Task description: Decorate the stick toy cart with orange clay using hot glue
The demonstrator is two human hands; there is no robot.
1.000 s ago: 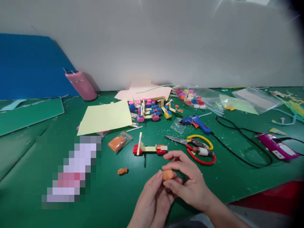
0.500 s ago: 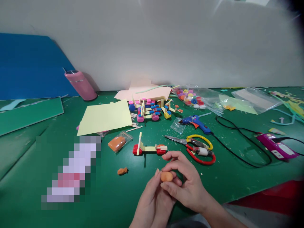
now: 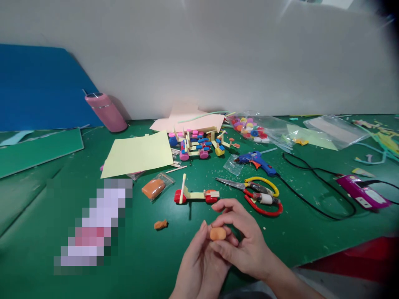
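Note:
A small rounded lump of orange modelling clay (image 3: pixel 217 234) sits between my two hands, low and right of the middle. My right hand (image 3: pixel 247 238) curls round it, thumb at its lower side and fingers bent above and behind. My left hand (image 3: pixel 199 261) cups it from the left and below, its thumb raised beside the lump; most of its fingers are hidden. Just beyond the hands stands a small toy scooter (image 3: pixel 196 195) with red wheels and a pale yellow deck. To its left lie a torn scrap of orange clay (image 3: pixel 161 224) and bagged orange clay (image 3: pixel 153 189).
Red-and-yellow-handled scissors (image 3: pixel 262 193) lie right of the scooter, with a blue glue gun (image 3: pixel 256 162) behind them. Its cord runs to a purple power strip (image 3: pixel 363 193). Several toy scooters (image 3: pixel 196 145), yellow foam sheet (image 3: pixel 139 153) and a pink tumbler (image 3: pixel 106 111) stand farther back.
The orange clay has shifted slightly down in my hands. My left thumb has come a little away from it. Things on the table stay as they were.

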